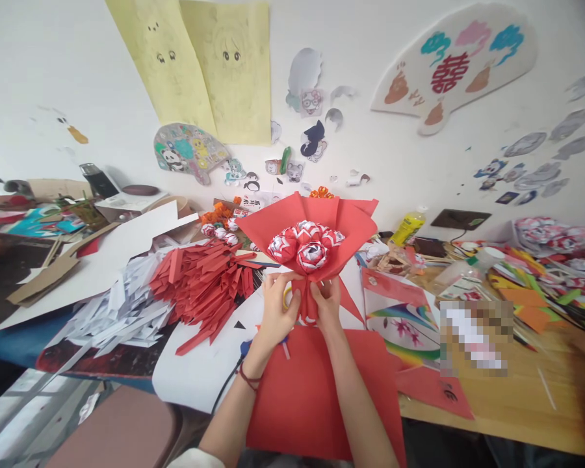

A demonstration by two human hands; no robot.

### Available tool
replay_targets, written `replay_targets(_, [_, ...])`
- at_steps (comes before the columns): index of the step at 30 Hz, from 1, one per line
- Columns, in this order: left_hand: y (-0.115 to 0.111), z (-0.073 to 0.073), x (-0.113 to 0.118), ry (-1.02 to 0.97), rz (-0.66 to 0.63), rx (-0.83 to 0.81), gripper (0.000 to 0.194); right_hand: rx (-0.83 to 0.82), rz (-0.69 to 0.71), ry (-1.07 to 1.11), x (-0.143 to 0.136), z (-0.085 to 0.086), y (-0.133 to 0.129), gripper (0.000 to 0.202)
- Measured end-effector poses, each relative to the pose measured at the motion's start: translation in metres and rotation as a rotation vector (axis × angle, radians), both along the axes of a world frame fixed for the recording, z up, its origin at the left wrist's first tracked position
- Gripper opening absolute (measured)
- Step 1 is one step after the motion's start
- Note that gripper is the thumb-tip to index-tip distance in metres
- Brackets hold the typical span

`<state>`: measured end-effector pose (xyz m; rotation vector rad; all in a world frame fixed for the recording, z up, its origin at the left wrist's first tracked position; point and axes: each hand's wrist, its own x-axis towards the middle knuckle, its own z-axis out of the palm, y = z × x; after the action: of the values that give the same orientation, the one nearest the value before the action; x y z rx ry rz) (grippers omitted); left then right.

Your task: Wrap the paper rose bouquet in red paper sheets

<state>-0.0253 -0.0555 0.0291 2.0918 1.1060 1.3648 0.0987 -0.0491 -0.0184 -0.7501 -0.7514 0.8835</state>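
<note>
A bouquet of red-and-white folded paper flowers (312, 255) stands upright in front of me, wrapped in red paper (268, 220) that flares out around the blooms. My left hand (279, 304) grips the gathered neck of the wrapping from the left, thumb and fingers closing on it. A yellow ring, perhaps a tape roll, shows partly at that hand. From the other side my right hand (325, 300) pinches the same neck, its fingers partly behind the paper. Below both forearms lies a large red paper sheet (316, 396).
Piles of red paper strips (207, 279) and white paper strips (121, 312) lie left. On the right are a yellow bottle (409, 225), a clear bottle (468, 270), a printed bag (400, 315) and more folded flowers (548, 233). A pink stool (121, 429) stands at lower left.
</note>
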Motion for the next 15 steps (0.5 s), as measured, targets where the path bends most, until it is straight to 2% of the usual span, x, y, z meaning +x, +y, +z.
replay_targets(4, [-0.007, 0.007, 0.005, -0.053, 0.077, 0.052, 0.014, 0.034, -0.135, -0.055, -0.001, -0.001, 0.002, 0.029])
replay_targets(6, [-0.010, 0.014, 0.012, -0.075, 0.103, 0.071, 0.017, 0.026, -0.163, -0.075, -0.001, -0.002, 0.002, 0.028])
replay_targets(10, [-0.012, 0.026, 0.028, -0.123, 0.102, 0.039, 0.021, 0.018, -0.156, -0.066, -0.002, 0.000, -0.002, 0.033])
replay_targets(15, [-0.007, 0.025, 0.037, -0.167, 0.092, 0.040, 0.014, 0.015, -0.129, -0.094, -0.004, 0.002, -0.004, 0.032])
